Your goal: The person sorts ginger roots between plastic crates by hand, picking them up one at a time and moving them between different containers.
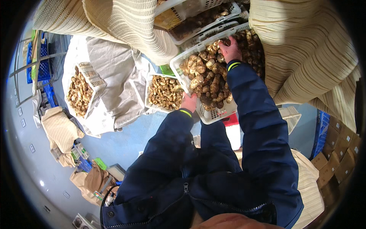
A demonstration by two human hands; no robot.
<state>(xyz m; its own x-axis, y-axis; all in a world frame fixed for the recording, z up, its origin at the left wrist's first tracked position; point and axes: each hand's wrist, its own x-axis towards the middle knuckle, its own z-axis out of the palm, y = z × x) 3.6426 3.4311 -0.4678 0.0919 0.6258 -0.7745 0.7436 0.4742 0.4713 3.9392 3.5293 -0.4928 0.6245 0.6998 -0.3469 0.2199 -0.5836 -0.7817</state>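
A white plastic crate (pixel 217 114), tilted and heaped with brown and cream knobbly mushrooms (pixel 211 72), stands in front of me. At its near left side my left hand (pixel 189 102) is closed round the rim; its fingertips are partly hidden. Over the heap's far part reaches my right hand (pixel 230 50), thumb and finger apart, touching the mushrooms. I cannot make out anything held in it. Left of my left hand sits a smaller white basket (pixel 147 91) of smaller mushrooms.
Another white basket (pixel 93 78) of mushrooms lies tilted on a white sheet (pixel 118 72) at the left. More crates (pixel 198 26) are stacked beyond. Ribbed beige cloths (pixel 301 49) hang on both sides. Cardboard boxes (pixel 335 164) are piled at the right.
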